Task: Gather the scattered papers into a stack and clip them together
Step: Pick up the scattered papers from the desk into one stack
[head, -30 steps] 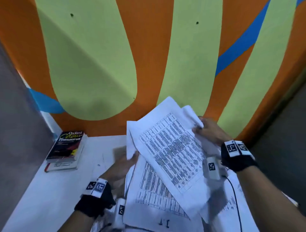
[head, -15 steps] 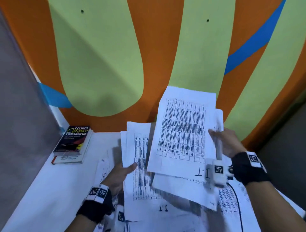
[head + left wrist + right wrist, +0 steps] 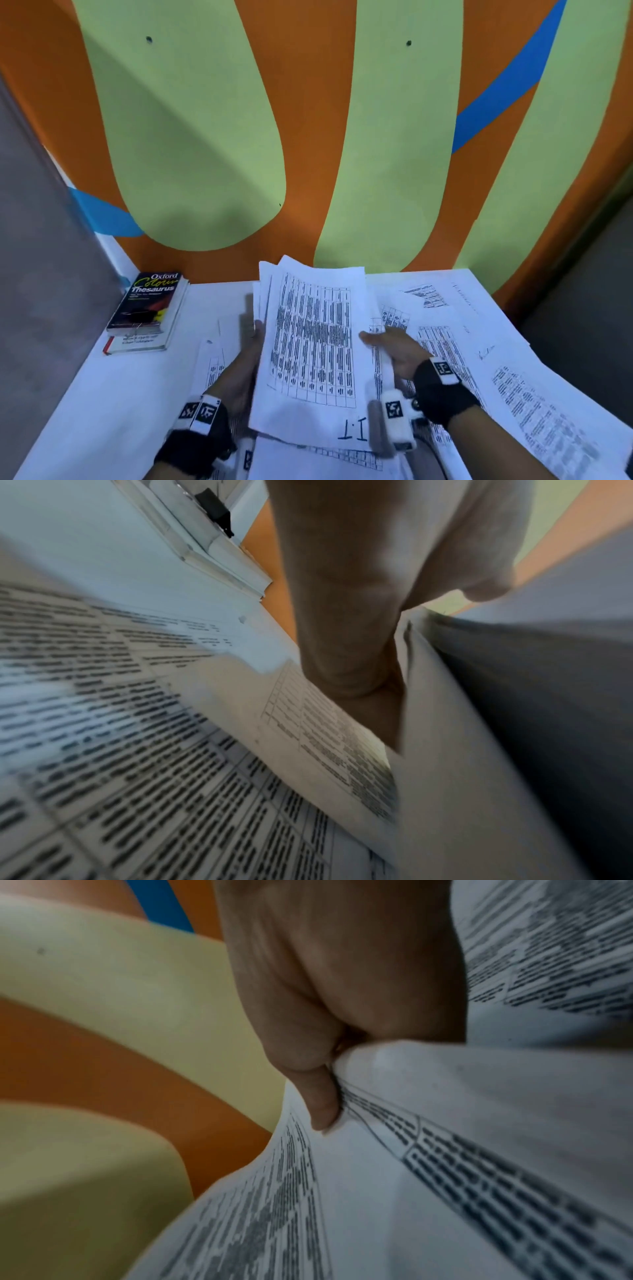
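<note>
Papers (image 3: 313, 346) printed with dense tables are held as a partial stack above the tabletop (image 3: 113, 394), tilted up toward the camera, with several sheet edges fanned at the top and left. Handwritten characters mark the lower margin of the front sheet.

Left hand (image 3: 245, 368): positioned at the left edge of the stack. The left wrist view shows its fingers (image 3: 342, 588) running up alongside the sheets, with the paper edge tucked against the palm. The grip appears closed on the stack, though blur in that view prevents a firm reading of each finger.

Right hand (image 3: 397, 349): positioned at the right edge of the stack. In the right wrist view the thumb (image 3: 320, 1096) presses onto the printed face and the sheet bunches beneath it, so this grip is pinching the papers.

Loose sheets (image 3: 513, 370) lie spread flat over the right half of the tabletop, overlapping one another. Further sheets (image 3: 212, 366) lie under and to the left of the held stack.

Two books (image 3: 147, 308) are stacked at the far left corner of the tabletop, well apart from the stack; the upper cover reads "Oxford Colour Thesaurus".

A wall (image 3: 308, 120) painted in orange, pale green and blue bands rises directly behind the tabletop.
</note>
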Demonstrator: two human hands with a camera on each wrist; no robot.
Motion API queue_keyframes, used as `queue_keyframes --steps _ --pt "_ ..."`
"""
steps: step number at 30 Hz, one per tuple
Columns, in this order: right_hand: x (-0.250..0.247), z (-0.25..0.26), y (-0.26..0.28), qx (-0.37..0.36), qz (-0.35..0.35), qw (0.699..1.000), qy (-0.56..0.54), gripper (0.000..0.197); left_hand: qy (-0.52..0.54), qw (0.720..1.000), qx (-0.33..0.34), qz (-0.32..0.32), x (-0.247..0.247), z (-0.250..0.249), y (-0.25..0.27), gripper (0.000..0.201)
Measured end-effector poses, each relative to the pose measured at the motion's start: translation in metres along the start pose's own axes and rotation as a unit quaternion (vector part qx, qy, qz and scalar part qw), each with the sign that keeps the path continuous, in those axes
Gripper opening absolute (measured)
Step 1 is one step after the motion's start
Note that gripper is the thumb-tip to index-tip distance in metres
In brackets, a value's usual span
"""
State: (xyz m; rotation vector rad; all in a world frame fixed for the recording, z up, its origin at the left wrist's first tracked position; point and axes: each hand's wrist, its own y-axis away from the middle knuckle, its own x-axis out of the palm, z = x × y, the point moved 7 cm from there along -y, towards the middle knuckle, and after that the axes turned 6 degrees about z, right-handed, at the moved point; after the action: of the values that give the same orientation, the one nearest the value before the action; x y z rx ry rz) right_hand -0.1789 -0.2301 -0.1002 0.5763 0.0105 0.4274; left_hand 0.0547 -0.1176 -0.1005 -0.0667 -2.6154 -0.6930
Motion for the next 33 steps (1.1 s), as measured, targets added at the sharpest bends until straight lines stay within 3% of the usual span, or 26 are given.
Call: queue_keyframes --steps 3,5,7,9,11,13,17,19,20,21,23,24,26,29,32,33 --pt "0.007 0.0 -0.002 -0.003 0.006 0.999 0.04 0.038 -0.03 0.999 0.011 -0.034 -0.005 -0.003 -0.003 0.087" --pt "0.01 0.002 -0.002 -0.021 0.001 0.997 0.081 0.028 -0.065 0.996 0.021 -0.052 -0.005 -0.005 -0.007 0.085" --pt "0.01 0.002 -0.002 -0.033 -0.021 0.989 0.141 0.026 -0.141 0.982 0.046 -0.115 -0.005 -0.014 -0.008 0.065" --pt "0.012 0.001 -0.006 -0.045 -0.035 0.976 0.209 0.032 -0.253 0.948 0.076 -0.177 -0.001 -0.021 -0.008 0.048" --pt "0.014 0.003 -0.004 -0.043 -0.045 0.964 0.257 0.042 -0.319 0.92 0.105 -0.2 0.007 -0.023 -0.007 0.05" --pt "0.013 0.005 -0.002 -0.055 -0.033 0.969 0.238 0.044 -0.336 0.912 0.128 -0.197 0.009 -0.025 -0.007 0.057" --pt "0.009 0.018 0.011 -0.069 0.047 0.995 0.058 0.038 -0.232 0.947 0.188 -0.117 0.015 -0.057 0.003 0.062" --pt "0.005 0.025 0.009 -0.077 0.094 0.992 -0.015 0.072 -0.201 0.956 0.205 -0.061 0.026 -0.076 0.013 0.06" --pt "0.003 0.033 0.012 -0.087 0.107 0.99 -0.033 0.082 -0.201 0.955 0.213 -0.041 0.033 -0.084 0.017 0.056" --pt "0.002 0.041 0.015 -0.101 0.115 0.987 -0.048 0.078 -0.217 0.951 0.219 -0.033 0.039 -0.091 0.021 0.053" --pt "-0.003 0.068 0.025 -0.166 0.081 0.982 -0.032 0.036 -0.285 0.924 0.249 -0.066 0.05 -0.107 0.028 0.043" --pt "-0.007 0.085 0.035 -0.211 0.03 0.977 0.018 0.015 -0.325 0.9 0.272 -0.104 0.053 -0.115 0.03 0.035" --pt "-0.011 0.121 0.057 -0.338 -0.069 0.931 0.121 0.022 -0.37 0.851 0.322 -0.19 0.057 -0.129 0.035 0.023" --pt "-0.008 0.15 0.083 -0.434 -0.122 0.878 0.158 0.031 -0.356 0.816 0.389 -0.239 0.062 -0.144 0.037 0.035" --pt "-0.002 0.157 0.098 -0.464 -0.073 0.874 0.12 0.016 -0.327 0.82 0.396 -0.253 0.07 -0.142 0.038 0.039" --pt "-0.007 0.151 0.094 -0.455 -0.06 0.884 0.088 0.031 -0.31 0.826 0.395 -0.256 0.071 -0.138 0.037 0.038"
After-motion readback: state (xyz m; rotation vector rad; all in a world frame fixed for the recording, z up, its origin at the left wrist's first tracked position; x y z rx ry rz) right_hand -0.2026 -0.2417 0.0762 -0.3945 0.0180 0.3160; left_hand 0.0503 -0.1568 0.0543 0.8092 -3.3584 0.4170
